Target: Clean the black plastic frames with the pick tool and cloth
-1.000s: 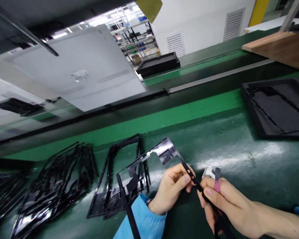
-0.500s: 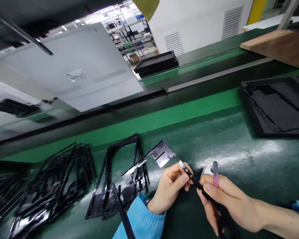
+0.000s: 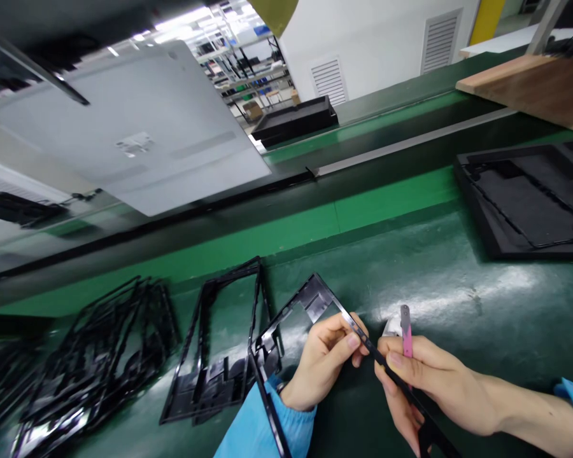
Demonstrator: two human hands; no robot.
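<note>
In front of me a black plastic frame [image 3: 325, 296] is held tilted, one corner pointing up and away. My left hand [image 3: 327, 359] pinches its right-hand rail between thumb and fingers. Farther down that rail, my right hand [image 3: 434, 375] is closed, fingers on both sides of the rail. A slim pink-and-grey tool [image 3: 406, 331] sticks up out of the right hand; its other end is hidden. Something pale and shiny [image 3: 392, 326] shows just behind the right fingers, too little of it to name.
Left of the held frame, more black frames [image 3: 203, 343] lie overlapping on the green table [image 3: 410, 273]. A larger heap of frames [image 3: 105, 350] is farther left. A black foam tray [image 3: 530, 210] with a frame in it sits at right. A pale panel [image 3: 138, 133] hangs ahead.
The held frame has turned slightly, its near left rail shifting right across my left sleeve. Both hands keep their grip in nearly the same place. The whole view has shifted a little.
</note>
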